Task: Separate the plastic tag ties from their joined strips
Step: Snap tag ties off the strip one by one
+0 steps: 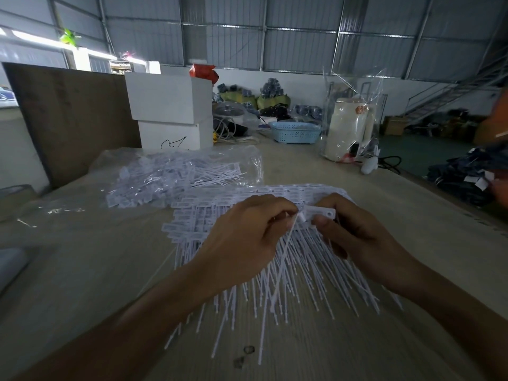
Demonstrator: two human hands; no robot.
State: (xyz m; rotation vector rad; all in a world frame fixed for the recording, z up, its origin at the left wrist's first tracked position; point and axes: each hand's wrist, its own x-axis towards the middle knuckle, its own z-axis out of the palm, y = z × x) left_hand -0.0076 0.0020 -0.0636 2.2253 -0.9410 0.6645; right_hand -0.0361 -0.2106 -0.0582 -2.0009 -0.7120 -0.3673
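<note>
On the wooden table [82,270], a fanned pile of white joined strips [247,204] is lying, heads pointing away from the person and thin tails running back toward them. Beyond that pile, a clear bag of more ties [170,174] is sitting on the left. Above the pile, the left hand [242,237] is pinching one tie's head, its tail [280,270] hanging down toward the person. Just beside it, the right hand [357,237] is gripping a short strip piece [321,213] lying crosswise.
</note>
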